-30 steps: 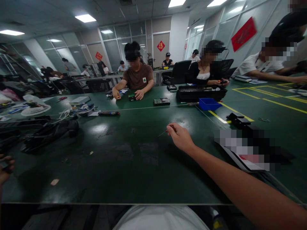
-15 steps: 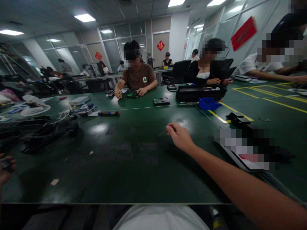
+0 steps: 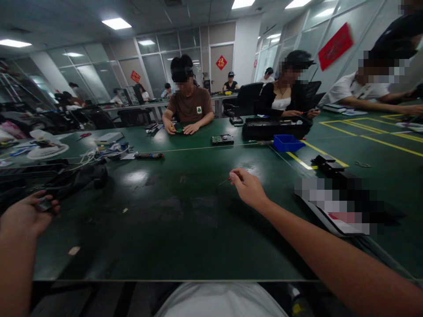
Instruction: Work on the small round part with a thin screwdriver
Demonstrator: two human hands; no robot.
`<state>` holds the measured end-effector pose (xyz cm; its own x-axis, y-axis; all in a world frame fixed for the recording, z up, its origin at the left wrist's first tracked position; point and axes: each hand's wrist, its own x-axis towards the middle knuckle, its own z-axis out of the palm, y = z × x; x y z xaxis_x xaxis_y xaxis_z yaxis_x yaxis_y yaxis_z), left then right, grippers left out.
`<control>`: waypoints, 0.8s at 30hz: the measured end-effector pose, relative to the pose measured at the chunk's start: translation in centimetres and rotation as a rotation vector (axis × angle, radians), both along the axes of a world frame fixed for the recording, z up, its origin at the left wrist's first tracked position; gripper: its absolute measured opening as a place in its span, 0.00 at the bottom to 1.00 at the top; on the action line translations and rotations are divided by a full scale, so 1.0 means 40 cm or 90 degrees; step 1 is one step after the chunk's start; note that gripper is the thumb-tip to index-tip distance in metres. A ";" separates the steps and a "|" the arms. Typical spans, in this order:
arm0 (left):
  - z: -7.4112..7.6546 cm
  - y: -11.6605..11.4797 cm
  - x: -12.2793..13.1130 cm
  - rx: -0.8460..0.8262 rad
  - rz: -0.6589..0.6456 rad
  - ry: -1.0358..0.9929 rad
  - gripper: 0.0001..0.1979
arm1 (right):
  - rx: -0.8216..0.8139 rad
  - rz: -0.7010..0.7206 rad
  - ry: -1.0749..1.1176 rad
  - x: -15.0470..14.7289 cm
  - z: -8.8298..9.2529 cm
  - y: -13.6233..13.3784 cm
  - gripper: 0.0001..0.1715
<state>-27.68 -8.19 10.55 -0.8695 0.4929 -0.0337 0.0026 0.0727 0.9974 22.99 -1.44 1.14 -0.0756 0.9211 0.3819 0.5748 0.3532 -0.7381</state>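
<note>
Pinching a slim, red-ended metal rod (image 3: 224, 182) in the right-hand grip (image 3: 246, 187), over the smooth, glossy green table (image 3: 172, 251) | left-hand grip (image 3: 28, 215) clasping a small, dark, blocky piece (image 3: 44, 204) over the table's left side | angular blue tray (image 3: 288, 144) beyond

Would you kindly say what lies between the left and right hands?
Head view: green tabletop, a small pale scrap, and a thin screwdriver shaft from the right hand.
</note>
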 end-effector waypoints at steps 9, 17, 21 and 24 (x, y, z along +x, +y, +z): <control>-0.049 0.139 0.177 0.123 -0.288 -0.133 0.16 | 0.006 -0.002 0.002 0.000 -0.001 -0.002 0.16; -0.088 0.211 0.503 0.096 -0.550 -0.173 0.24 | 0.001 0.001 0.005 -0.002 -0.001 -0.002 0.16; -0.127 0.216 0.642 0.060 -0.667 -0.096 0.25 | 0.006 -0.001 -0.009 -0.002 -0.002 -0.004 0.16; -0.162 0.204 0.717 0.052 -0.721 -0.036 0.23 | 0.011 -0.002 -0.011 -0.005 -0.003 -0.004 0.15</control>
<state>1.01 -0.03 4.07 0.0793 0.9968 0.0090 -0.0200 -0.0074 0.9998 22.81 -1.61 1.00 -0.0796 0.9146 0.3964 0.5881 0.3642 -0.7221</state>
